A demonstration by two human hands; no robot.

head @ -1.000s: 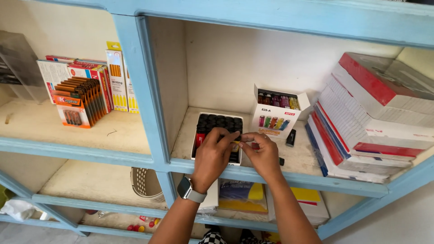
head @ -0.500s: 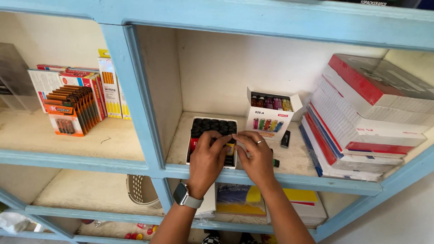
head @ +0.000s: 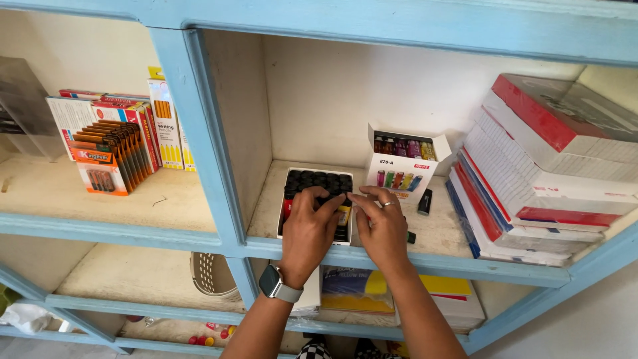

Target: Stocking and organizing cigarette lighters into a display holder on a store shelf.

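Both hands sat on marker box at shelf front edge. Left hand lay over near end, fingers curled down onto caps, pinching something, can't tell what exactly. Right hand was at box's 3 o'clock, fingertips together on its edge. Box ran 6 to 12. Lighter box further back, 1 o'clock.

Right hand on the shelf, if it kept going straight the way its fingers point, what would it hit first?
The right hand points left and slightly back, so it would probably first meet the open box of black-capped markers that its fingertips already touch, then the left hand resting there.
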